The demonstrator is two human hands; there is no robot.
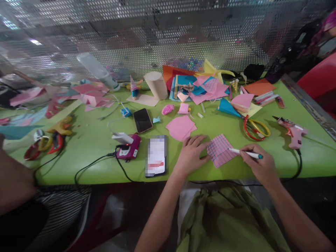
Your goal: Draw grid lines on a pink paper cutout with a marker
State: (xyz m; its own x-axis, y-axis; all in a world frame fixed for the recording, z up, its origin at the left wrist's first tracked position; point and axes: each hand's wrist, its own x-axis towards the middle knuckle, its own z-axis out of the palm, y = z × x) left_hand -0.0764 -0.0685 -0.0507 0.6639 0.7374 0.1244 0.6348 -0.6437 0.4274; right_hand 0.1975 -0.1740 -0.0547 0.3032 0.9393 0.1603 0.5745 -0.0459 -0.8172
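Note:
My right hand is closed around a white marker with a green end, its tip on a pink paper piece marked with a dark grid of lines. At that paper's left edge my left hand lies flat, fingers spread, fingertips touching or very near it. Just beyond the left hand are stacked pink paper cutouts. Left of it a phone with a lit screen rests on the green table.
A pink glue gun and scissors lie to the right. Coloured paper sheets pile up at the back. A dark phone and a purple power adapter with cables sit left. Another person's arm is at far left.

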